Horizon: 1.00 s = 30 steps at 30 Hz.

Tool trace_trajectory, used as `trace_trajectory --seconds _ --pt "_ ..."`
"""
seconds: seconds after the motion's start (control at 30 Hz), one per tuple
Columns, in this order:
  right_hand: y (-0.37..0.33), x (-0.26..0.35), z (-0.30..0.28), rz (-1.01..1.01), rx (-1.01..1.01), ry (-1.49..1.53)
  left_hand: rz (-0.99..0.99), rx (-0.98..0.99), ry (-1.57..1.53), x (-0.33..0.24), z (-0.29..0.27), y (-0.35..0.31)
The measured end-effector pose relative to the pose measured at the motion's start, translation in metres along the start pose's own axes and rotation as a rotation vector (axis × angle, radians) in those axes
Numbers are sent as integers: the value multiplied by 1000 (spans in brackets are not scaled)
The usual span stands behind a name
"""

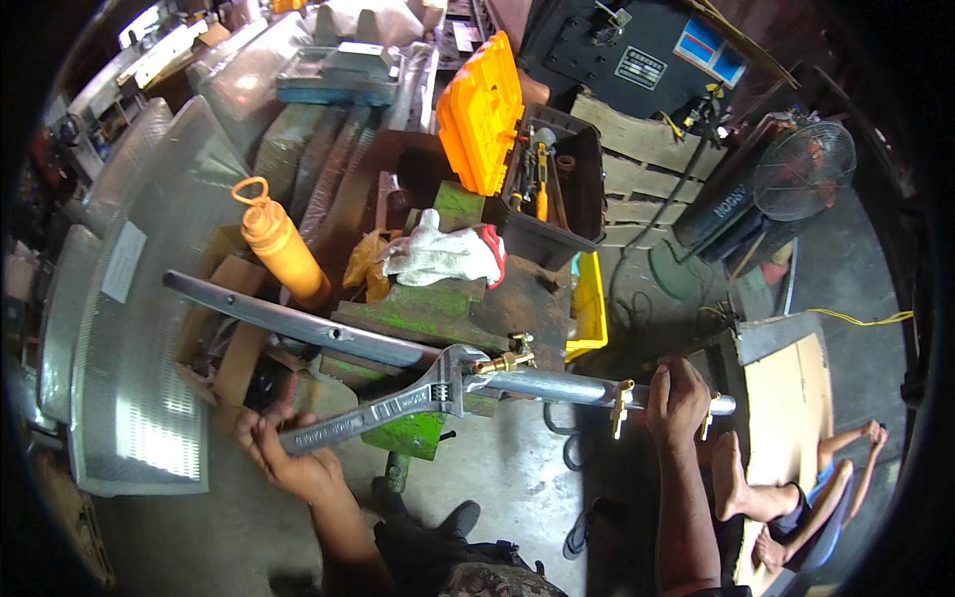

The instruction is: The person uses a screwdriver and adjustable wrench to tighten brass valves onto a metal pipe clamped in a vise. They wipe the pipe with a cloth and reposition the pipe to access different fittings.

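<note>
A long metal pipe lies across the green bench vise, slanting down to the right. Brass valves are fitted along it: one valve near the middle, another valve further right, and a third partly hidden behind my right hand. My left hand is closed round the handle end of a large adjustable wrench. The wrench's jaws are up at the pipe, beside the middle valve; whether they grip it I cannot tell. My right hand is wrapped round the pipe near its right end.
Behind the pipe lie a white work glove and an orange bottle. An open toolbox with an orange lid stands beyond, above a yellow crate. Cardboard boxes sit left. A person sits at right, below a fan.
</note>
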State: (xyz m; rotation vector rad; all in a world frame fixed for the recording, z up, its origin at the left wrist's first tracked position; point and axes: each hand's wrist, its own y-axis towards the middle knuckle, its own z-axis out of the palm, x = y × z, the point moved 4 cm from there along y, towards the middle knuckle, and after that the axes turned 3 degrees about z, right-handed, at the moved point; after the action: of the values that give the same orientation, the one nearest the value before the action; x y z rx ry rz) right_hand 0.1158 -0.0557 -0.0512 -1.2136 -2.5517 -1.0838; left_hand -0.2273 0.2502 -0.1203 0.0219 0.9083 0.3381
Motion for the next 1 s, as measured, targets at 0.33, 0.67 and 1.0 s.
trace_trajectory --seconds 0.33,0.67,1.0 --pt "-1 -3 -1 -9 -82 -17 -235 53 193 28 23 69" --pt "2 2 -4 32 -84 -37 478 188 777 29 68 93" --pt "0 2 1 67 -21 -74 175 692 748 45 119 119"
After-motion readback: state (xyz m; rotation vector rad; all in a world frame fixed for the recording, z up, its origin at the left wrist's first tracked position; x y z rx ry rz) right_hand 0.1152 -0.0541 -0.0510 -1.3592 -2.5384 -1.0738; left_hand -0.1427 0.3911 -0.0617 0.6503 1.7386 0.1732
